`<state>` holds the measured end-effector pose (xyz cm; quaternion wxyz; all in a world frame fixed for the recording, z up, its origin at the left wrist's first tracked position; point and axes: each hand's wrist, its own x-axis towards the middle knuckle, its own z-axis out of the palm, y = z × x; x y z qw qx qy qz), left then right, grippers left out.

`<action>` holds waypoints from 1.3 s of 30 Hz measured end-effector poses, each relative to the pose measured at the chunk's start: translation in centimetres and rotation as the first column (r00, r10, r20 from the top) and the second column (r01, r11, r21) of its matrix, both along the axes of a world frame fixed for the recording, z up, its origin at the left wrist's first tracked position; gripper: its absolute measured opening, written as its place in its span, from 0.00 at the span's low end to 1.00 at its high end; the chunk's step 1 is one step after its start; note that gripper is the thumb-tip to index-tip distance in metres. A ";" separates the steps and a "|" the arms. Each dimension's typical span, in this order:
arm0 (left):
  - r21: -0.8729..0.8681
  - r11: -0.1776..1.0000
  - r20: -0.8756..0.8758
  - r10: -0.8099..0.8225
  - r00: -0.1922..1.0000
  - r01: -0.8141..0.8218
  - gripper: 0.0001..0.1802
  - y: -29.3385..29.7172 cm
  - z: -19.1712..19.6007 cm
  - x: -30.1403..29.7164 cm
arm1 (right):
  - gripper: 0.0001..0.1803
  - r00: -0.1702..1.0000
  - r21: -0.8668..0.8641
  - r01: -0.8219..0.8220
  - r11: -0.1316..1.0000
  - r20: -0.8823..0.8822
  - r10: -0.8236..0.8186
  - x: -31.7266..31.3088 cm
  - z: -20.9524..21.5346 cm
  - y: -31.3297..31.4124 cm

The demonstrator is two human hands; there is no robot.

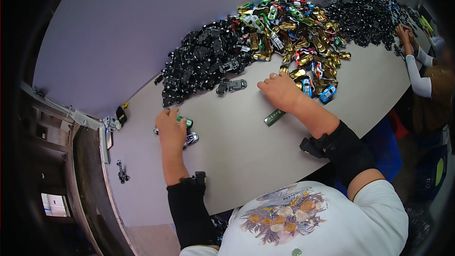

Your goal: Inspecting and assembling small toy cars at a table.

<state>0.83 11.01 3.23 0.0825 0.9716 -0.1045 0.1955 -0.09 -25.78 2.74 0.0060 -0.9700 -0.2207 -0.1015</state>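
Note:
My left hand [171,125] is low over the table at the left, its fingers bent around a green toy car [187,122]. A silver-and-purple toy car [191,139] lies beside that hand, and part of another shows past its outer edge. My right hand [280,90] hovers palm down by the near edge of a heap of colourful toy car bodies [303,42], with fingers apart and nothing visible in them. Under its wrist lies a small dark green box [274,117]. One black-grey car chassis [231,86] lies between my hands.
A heap of black chassis parts [204,59] stands against the wall at the back left. More black parts [360,16] are piled at the back right, where another person's hands [406,35] work. Another small dark part [122,172] lies near the table's left edge.

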 end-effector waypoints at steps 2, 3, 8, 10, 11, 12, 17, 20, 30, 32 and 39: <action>-0.042 0.991 -0.016 -0.125 0.992 0.124 0.20 -1.9 0.1 0.6 | 0.11 0.992 -0.053 0.027 0.998 -0.120 -0.033 0.0 1.0 1.0; -0.092 0.965 -0.035 -0.249 0.968 0.245 0.20 -3.4 0.1 1.0 | 0.11 0.992 -0.053 0.023 0.998 -0.119 -0.030 0.2 1.0 1.1; -0.171 0.853 0.032 -0.495 0.869 0.492 0.26 -12.6 -0.4 3.4 | 0.16 0.875 0.874 0.256 0.414 -0.392 0.286 1.2 2.0 1.6; -0.110 0.869 -0.021 -0.488 0.873 0.483 0.30 -14.8 -1.0 4.5 | 0.16 0.848 0.938 0.333 0.099 -0.344 0.403 2.0 0.6 1.7; -0.049 0.892 -0.103 -0.451 0.886 0.448 0.27 -15.7 -1.6 4.8 | 0.17 0.827 0.885 0.409 -0.220 -0.258 0.500 2.4 -0.3 1.4; -0.023 0.909 -0.144 -0.414 0.899 0.416 0.24 -16.2 -1.4 4.7 | 0.19 0.777 0.799 0.495 -0.342 -0.231 0.585 2.0 -0.3 0.9; -0.027 0.947 -0.117 -0.321 0.940 0.320 0.16 -15.8 -1.6 4.0 | 0.19 0.745 0.663 0.532 -0.527 -0.071 0.663 2.3 -1.1 0.3; -0.711 0.676 -0.174 -0.436 0.883 0.193 0.12 -15.6 -2.3 3.2 | 0.18 0.703 0.611 0.562 -0.558 0.003 0.711 2.2 -1.0 0.4; -0.911 -0.214 -0.139 -0.644 0.752 -0.352 0.09 -14.1 -2.7 1.3 | 0.17 0.753 0.824 0.547 -0.149 -0.407 0.517 2.0 -1.3 2.3; -0.899 -0.211 -0.174 -0.632 0.755 -0.385 0.09 -13.9 -2.8 1.3 | 0.16 0.840 0.889 0.452 0.079 -0.453 0.299 1.5 -1.0 2.7; -0.871 -0.241 -0.179 -0.655 0.734 -0.427 0.09 -14.1 -3.1 1.0 | 0.20 0.960 0.591 -0.277 0.758 0.194 0.200 0.0 0.0 3.3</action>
